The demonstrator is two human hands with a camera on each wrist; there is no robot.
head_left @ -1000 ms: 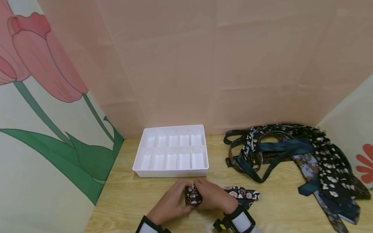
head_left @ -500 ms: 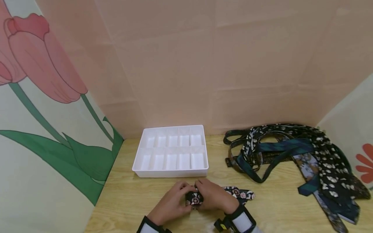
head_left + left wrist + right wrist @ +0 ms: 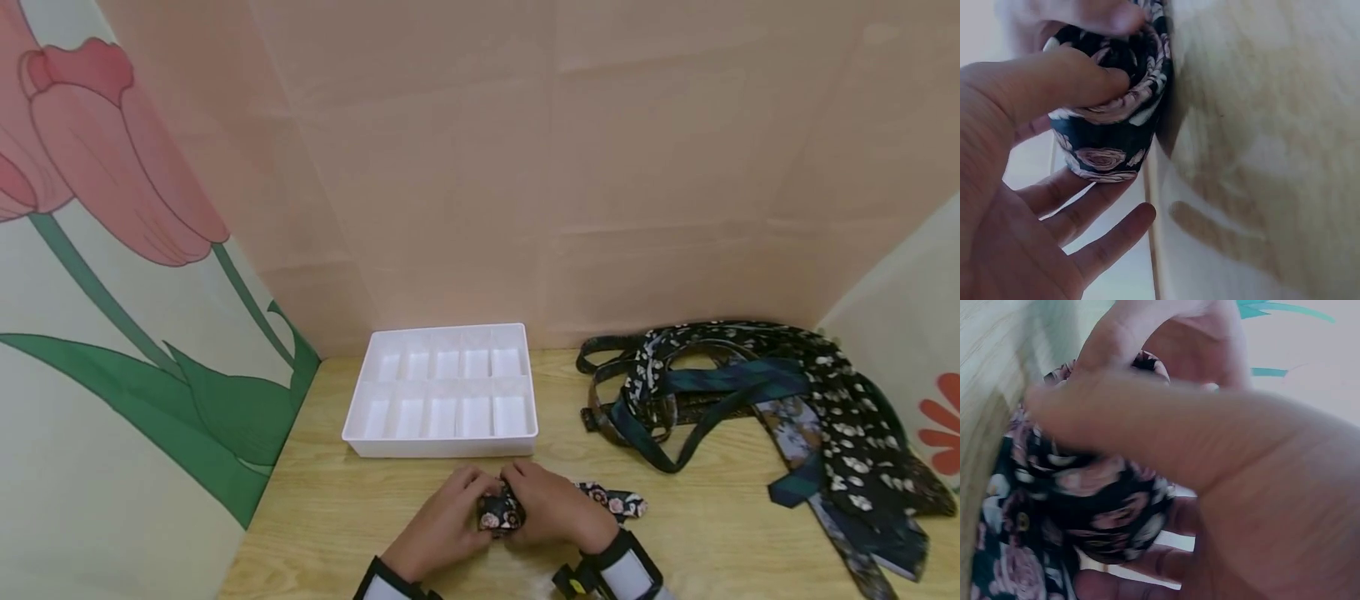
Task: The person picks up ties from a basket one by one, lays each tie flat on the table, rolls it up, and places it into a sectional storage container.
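Note:
A dark necktie [image 3: 501, 512] with pink flowers is wound into a roll between my two hands, low over the wooden table. My left hand [image 3: 448, 518] grips the roll from the left; in the left wrist view its thumb [image 3: 1085, 78] presses into the coil and fingers curl beneath. From the other side my right hand [image 3: 551, 507] holds the same roll, its thumb [image 3: 1104, 412] blurred across the top in the right wrist view. The unrolled tail of the tie [image 3: 618, 500] lies flat on the table to the right, partly hidden behind the right hand.
Behind the hands stands a white divided tray [image 3: 442, 448] with two rows of compartments. A tangled heap of neckties [image 3: 847, 442], floral and dark green, spreads over the right side of the table [image 3: 300, 500]. A tan backdrop [image 3: 555, 167] rises at the back.
The roll has grown slightly and turned in my fingers. The loose tail has drawn leftward toward the hands and shows less. Both hands stay nearly in place.

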